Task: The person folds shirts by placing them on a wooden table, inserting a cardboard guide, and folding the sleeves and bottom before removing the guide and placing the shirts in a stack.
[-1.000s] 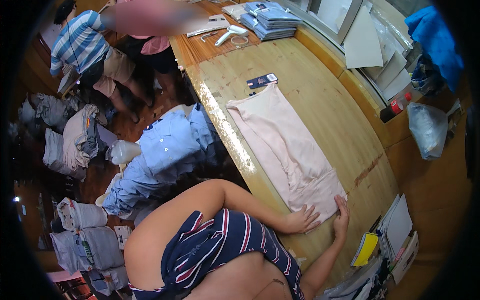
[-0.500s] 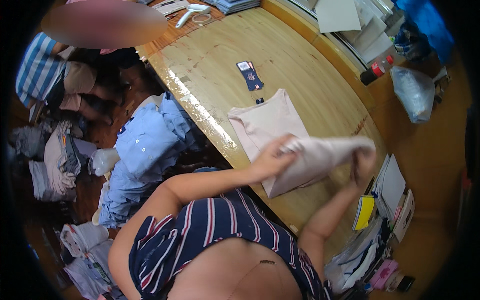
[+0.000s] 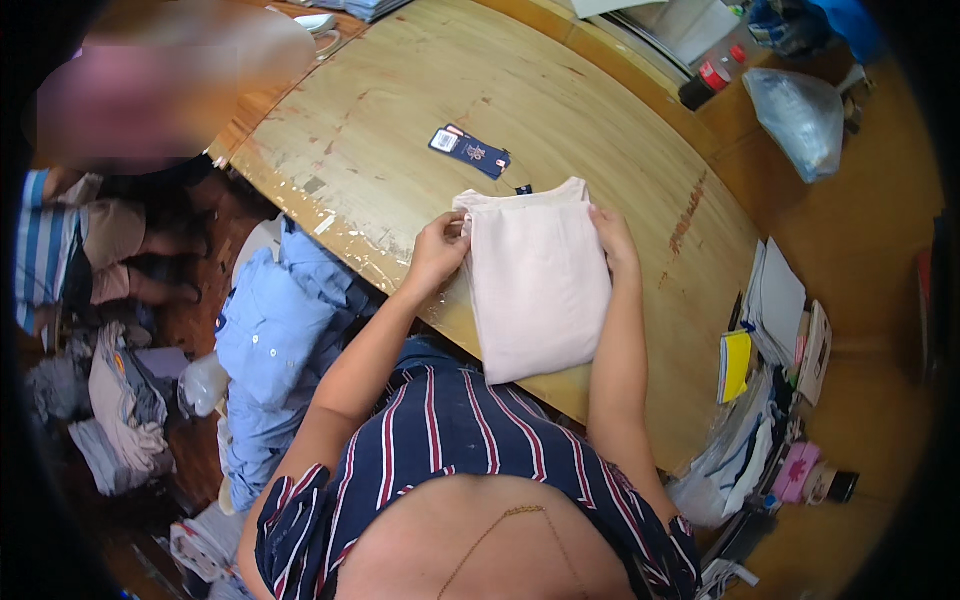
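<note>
A pale pink shirt (image 3: pixel 540 285) lies folded into a neat rectangle at the near edge of the wooden table (image 3: pixel 400 95). Its neckline points away from me. My left hand (image 3: pixel 440 252) pinches the fold at its upper left corner between thumb and fingers. At the upper right corner, my right hand (image 3: pixel 614 240) grips the opposite edge, its fingertips partly hidden by the cloth. Beyond the neckline, a dark blue hang tag (image 3: pixel 470 152) rests flat on the wood, joined to the collar by a thin string.
Light blue shirts (image 3: pixel 265 330) are heaped left of the table. A co-worker in a striped top (image 3: pixel 45 235) is at the far left. Along the right side are papers (image 3: pixel 772 290), a yellow packet (image 3: pixel 734 366) and a cola bottle (image 3: pixel 712 77).
The loose lower part of the shirt, held up before, has been folded over and laid flat. Both hands have moved to its upper corners. The tag has turned, and the view has shifted.
</note>
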`<state>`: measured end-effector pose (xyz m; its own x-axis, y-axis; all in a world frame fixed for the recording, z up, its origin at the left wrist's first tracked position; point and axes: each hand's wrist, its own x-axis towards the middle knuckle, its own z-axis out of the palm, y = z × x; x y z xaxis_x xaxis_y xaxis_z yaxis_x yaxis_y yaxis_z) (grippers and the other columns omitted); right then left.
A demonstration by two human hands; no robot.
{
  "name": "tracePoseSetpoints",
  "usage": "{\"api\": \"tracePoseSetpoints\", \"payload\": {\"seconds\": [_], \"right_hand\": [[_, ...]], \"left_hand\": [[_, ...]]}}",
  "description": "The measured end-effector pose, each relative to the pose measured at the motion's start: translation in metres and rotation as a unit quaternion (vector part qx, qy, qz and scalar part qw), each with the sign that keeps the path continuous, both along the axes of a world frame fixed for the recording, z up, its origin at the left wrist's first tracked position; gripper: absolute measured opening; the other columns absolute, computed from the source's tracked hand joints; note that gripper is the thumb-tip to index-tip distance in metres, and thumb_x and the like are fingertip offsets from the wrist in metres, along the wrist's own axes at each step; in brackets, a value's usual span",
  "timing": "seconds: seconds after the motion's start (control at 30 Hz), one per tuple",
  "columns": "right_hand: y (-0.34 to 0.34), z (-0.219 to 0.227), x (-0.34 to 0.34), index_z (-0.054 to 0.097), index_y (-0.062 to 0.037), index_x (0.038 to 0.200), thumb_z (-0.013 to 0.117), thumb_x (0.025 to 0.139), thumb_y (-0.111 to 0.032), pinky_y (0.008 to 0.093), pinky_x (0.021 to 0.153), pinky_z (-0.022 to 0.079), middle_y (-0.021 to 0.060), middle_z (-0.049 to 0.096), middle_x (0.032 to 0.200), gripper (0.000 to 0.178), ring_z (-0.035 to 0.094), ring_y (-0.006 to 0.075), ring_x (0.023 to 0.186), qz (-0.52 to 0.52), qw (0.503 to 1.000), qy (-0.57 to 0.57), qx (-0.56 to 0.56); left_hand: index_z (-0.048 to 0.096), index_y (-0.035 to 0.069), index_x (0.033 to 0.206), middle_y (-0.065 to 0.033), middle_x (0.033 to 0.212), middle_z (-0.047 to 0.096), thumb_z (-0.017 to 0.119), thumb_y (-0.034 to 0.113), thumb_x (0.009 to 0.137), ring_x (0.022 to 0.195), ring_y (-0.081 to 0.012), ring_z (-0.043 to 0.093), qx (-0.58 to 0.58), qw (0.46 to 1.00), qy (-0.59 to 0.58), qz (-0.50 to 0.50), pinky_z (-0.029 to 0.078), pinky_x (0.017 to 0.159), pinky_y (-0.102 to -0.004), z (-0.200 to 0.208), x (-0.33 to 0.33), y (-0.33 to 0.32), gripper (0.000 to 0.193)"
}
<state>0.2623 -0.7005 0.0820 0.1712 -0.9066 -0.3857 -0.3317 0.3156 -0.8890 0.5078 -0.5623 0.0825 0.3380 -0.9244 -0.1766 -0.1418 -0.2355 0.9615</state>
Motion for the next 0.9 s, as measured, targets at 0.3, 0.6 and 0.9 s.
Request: {"api": "tracePoseSetpoints", "payload": {"seconds": [0.3, 0.6, 0.9], "right_hand": [[0.029, 0.007, -0.045, 0.056, 0.0058, 0.092, 0.050, 0.079, -0.004, 0.0221, 0.060, 0.045, 0.0069, 0.061, 0.080, 0.017, 0.057, 0.0117, 0.065, -0.037, 0.998, -0.044, -0.015], [-0.003, -0.016, -0.033, 0.059, -0.0002, 0.081, 0.049, 0.078, -0.001, 0.0229, 0.057, 0.042, 0.0076, 0.060, 0.068, 0.011, 0.055, 0.0126, 0.060, -0.127, 0.959, 0.134, -0.216], [0.015, -0.003, -0.016, 0.057, 0.0002, 0.079, 0.055, 0.077, -0.019, 0.0357, 0.059, 0.044, 0.0141, 0.060, 0.071, 0.019, 0.058, 0.0264, 0.065, -0.142, 0.947, 0.198, -0.208]], "left_hand": [[0.056, -0.004, 0.084, -0.0180, 0.078, 0.060, 0.059, 0.009, 0.070, 0.065, -0.0236, 0.059, -0.060, 0.942, -0.230, -0.236, 0.045, 0.061, -0.0316, 0.017, 0.003, -0.070, 0.019], [0.045, 0.001, 0.084, -0.0075, 0.074, 0.053, 0.048, -0.001, 0.077, 0.062, -0.0128, 0.055, 0.071, 0.970, 0.013, -0.232, 0.046, 0.049, -0.0233, 0.008, 0.006, -0.096, 0.007], [0.052, -0.003, 0.101, -0.0103, 0.075, 0.058, 0.052, 0.011, 0.078, 0.063, -0.0133, 0.055, 0.117, 0.979, 0.082, -0.146, 0.046, 0.056, -0.0258, 0.021, 0.004, -0.078, 0.027]]}}
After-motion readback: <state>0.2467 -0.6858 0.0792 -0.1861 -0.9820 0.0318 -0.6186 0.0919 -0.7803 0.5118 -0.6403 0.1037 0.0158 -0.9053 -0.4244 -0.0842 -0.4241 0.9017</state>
